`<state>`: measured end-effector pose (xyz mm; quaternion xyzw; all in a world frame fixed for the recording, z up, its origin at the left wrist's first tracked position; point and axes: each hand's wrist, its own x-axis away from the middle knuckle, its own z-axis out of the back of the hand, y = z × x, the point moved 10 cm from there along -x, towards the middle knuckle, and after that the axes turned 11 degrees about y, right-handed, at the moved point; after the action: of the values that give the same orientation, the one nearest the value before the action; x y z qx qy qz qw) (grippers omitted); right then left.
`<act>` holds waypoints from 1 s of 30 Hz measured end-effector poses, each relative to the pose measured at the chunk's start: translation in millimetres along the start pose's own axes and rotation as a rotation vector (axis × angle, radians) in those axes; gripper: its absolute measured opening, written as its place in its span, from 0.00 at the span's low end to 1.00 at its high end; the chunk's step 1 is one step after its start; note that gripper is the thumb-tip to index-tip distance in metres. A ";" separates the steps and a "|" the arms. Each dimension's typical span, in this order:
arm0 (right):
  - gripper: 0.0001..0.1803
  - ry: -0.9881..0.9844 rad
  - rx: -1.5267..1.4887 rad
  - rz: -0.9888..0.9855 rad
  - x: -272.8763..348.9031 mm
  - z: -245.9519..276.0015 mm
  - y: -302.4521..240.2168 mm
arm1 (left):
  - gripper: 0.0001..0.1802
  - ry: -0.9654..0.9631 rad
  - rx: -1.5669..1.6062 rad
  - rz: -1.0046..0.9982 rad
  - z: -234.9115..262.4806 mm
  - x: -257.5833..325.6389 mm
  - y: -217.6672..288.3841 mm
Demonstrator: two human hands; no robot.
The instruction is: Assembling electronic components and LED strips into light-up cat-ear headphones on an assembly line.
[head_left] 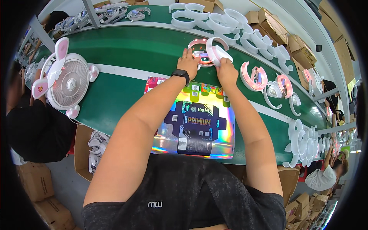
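At the far side of the green table, my left hand [188,63] grips the left edge of a pink-lit C-shaped device [198,42], with small parts visible inside its curve. Right beside and partly over it stands a white C-shaped shell [214,50] with a flat white block, and my right hand [227,72] is closed on its near end. My right fingertips are partly hidden. To the right of that hand lies another pink-lit C-shaped device [245,78]. Below my wrists a shiny printed cardboard sheet [226,147] lies flat on the table.
A white fan [71,82] with pink ear shapes stands at left. White curved shells [184,23] line the far rail, and more shells [297,143] are stacked at right. An open carton [82,149] of white parts sits below the left table edge. People sit at both sides.
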<state>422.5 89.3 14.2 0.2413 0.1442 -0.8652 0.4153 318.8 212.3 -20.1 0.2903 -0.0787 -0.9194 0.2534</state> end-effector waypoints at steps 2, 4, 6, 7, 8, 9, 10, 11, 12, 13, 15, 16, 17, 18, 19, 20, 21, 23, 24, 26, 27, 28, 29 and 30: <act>0.15 0.005 0.015 0.049 8.9 4.3 10.0 | 0.13 0.028 0.062 -0.090 8.4 4.8 16.6; 0.17 0.041 -0.039 0.004 17.2 18.6 20.1 | 0.14 -0.033 0.141 -0.145 14.9 12.2 16.9; 0.22 0.144 -0.185 -0.079 25.6 47.4 31.6 | 0.13 -0.087 0.238 -0.210 41.8 19.9 20.5; 0.22 0.156 -0.303 -0.149 32.4 68.9 30.7 | 0.12 -0.008 0.297 -0.275 67.6 31.8 16.4; 0.21 0.064 -0.518 -0.306 42.1 80.3 38.2 | 0.12 0.034 0.355 -0.272 96.7 45.4 12.9; 0.17 0.228 -0.927 -0.297 54.2 79.8 64.6 | 0.13 0.088 0.395 -0.341 126.9 61.6 15.2; 0.13 0.198 -1.164 -0.423 65.8 100.7 60.4 | 0.13 0.023 0.385 -0.350 155.4 83.5 10.6; 0.11 0.140 -1.242 -0.483 76.5 116.5 63.2 | 0.11 0.038 0.418 -0.394 186.1 109.5 7.9; 0.11 0.086 -1.285 -0.581 94.0 122.2 82.6 | 0.10 -0.024 0.476 -0.411 201.8 127.2 9.5; 0.12 0.048 -1.432 -0.662 107.7 126.9 79.8 | 0.09 -0.068 0.466 -0.389 211.8 147.9 7.2; 0.14 -0.040 -1.356 -0.920 150.9 109.9 101.1 | 0.11 -0.195 0.464 -0.401 221.2 183.3 9.6; 0.14 -0.074 -1.304 -0.999 169.8 98.5 101.5 | 0.11 -0.265 0.492 -0.371 216.8 198.5 8.1; 0.15 -0.108 -1.251 -1.076 187.4 89.5 99.5 | 0.11 -0.333 0.520 -0.341 211.5 211.4 7.7; 0.15 -0.212 -1.158 -1.094 198.4 83.3 94.1 | 0.11 -0.349 0.530 -0.339 211.6 219.5 9.9; 0.17 -0.264 -1.060 -1.088 205.0 76.1 98.2 | 0.12 -0.379 0.441 -0.328 209.2 228.8 9.7; 0.15 -0.112 -0.981 -0.947 198.3 77.5 106.3 | 0.14 -0.409 0.352 -0.326 203.8 232.6 9.7; 0.13 0.036 -0.898 -0.802 193.0 86.0 109.3 | 0.14 -0.413 0.358 -0.327 203.6 231.2 15.7; 0.11 0.201 -0.676 -0.446 164.6 140.8 59.8 | 0.19 -0.231 0.410 -0.199 219.5 218.0 19.9; 0.11 0.373 -0.438 -0.099 158.1 182.6 15.8 | 0.23 -0.194 0.421 -0.256 221.4 211.8 33.0; 0.13 0.157 -0.782 -0.097 175.3 175.7 -23.2 | 0.21 -0.231 0.440 -0.322 206.8 207.5 58.4; 0.14 -0.089 -0.904 -0.094 189.1 162.8 -50.1 | 0.19 -0.268 0.462 -0.398 198.6 208.6 73.2; 0.14 -0.150 -0.867 -0.015 201.1 156.9 -74.9 | 0.19 -0.270 0.469 -0.402 188.3 207.5 78.0; 0.15 -0.166 -0.880 0.045 208.8 154.7 -93.9 | 0.17 -0.272 0.419 -0.466 179.0 209.7 85.7; 0.16 -0.297 -0.963 -0.121 226.7 135.0 -93.9 | 0.14 -0.276 0.368 -0.530 173.8 211.6 93.1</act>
<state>186.1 -60.9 10.6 -0.1122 0.4798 -0.7480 0.4447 109.5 23.6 44.9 0.2145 -0.1986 -0.9542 -0.0636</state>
